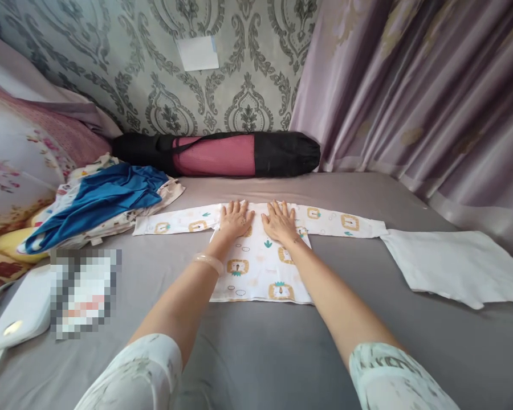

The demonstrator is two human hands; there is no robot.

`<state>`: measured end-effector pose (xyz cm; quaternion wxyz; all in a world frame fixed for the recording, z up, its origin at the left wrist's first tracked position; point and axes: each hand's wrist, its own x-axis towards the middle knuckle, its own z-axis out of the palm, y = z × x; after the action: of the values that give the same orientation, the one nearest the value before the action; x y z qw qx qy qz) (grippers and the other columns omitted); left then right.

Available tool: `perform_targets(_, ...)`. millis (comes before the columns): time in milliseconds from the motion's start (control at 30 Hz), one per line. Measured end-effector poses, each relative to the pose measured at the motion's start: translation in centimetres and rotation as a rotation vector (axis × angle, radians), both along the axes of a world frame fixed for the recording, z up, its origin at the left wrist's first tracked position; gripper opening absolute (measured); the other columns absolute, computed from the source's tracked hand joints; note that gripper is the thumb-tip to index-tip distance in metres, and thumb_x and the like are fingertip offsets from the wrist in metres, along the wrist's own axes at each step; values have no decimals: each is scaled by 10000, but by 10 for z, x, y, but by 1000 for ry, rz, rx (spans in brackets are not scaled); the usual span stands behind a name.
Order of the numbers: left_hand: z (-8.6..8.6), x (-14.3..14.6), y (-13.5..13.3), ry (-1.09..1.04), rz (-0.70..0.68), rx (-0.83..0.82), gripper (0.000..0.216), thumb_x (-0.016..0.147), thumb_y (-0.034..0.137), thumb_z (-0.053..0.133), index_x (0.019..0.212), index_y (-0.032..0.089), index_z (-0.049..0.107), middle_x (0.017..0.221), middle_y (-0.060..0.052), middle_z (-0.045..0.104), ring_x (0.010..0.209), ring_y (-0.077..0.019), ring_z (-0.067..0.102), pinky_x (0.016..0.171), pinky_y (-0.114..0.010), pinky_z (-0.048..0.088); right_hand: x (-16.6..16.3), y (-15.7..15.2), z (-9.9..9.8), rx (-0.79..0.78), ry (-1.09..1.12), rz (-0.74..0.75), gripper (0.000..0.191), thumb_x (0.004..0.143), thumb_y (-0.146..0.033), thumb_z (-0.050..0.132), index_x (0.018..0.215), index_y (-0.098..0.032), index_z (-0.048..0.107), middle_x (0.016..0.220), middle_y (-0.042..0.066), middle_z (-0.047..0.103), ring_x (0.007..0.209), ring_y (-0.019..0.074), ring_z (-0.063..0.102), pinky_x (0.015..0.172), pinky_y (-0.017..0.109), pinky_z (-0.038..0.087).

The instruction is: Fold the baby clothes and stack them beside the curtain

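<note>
A small white long-sleeved shirt (256, 285) with a lion print lies spread on the grey sheet, its sleeves stretched out to both sides. My left hand (235, 219) rests flat on the shirt's upper left, near the shoulder, fingers apart. On the upper right of the shirt, my right hand (280, 221) presses down with its fingers spread. Neither hand grips the cloth. Both hands cover part of the neckline area. A pale bangle (209, 263) circles my left wrist.
A white garment (448, 262) lies at the right, touching the sleeve's end. Piled clothes (111, 188), a blue one on top, sit at the left by a floral pillow (8, 165). Against the wall is a rolled mat in a bag (216, 155). A white device (23, 304) lies front left.
</note>
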<state>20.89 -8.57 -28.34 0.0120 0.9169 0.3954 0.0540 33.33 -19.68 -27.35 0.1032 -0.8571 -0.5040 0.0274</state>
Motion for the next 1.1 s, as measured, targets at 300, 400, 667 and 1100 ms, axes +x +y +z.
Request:
perform_targets(300,17,-8,-24,-121,-36,158,491,977,371,244,1308,92,476,1324,-202,512,1242,-296,464,1019,-413,358,-6,-19,9,56,13,95,577,942,-462,323,1472,-232,317,1597,81,106,1451,287,53,1119,570,68)
perform_targets(400,17,-18,-45,-109,-70,165,468,972,374,286,1272,81,494,1307,-209,511,1207,-293,491,984,-383,394,-15,-39,13,19,52,126,576,936,-476,346,1455,-225,354,1590,109,128,1451,279,73,1121,561,62)
perform_targets(667,8,-48,-117,-30,-123,60,511,984,378,255,1375,81,398,1466,-195,384,1375,-286,327,1121,-463,243,-56,-92,9,71,6,121,555,960,-413,240,1453,-186,355,1561,131,233,1438,262,140,1125,534,44)
perform_targets(1100,17,-88,-147,2,5,-88,639,950,506,226,1472,148,311,1553,-129,256,1436,-297,193,1148,-477,175,-101,-132,12,23,26,17,572,961,-441,234,1476,-208,325,1568,96,230,1436,252,149,1134,473,50)
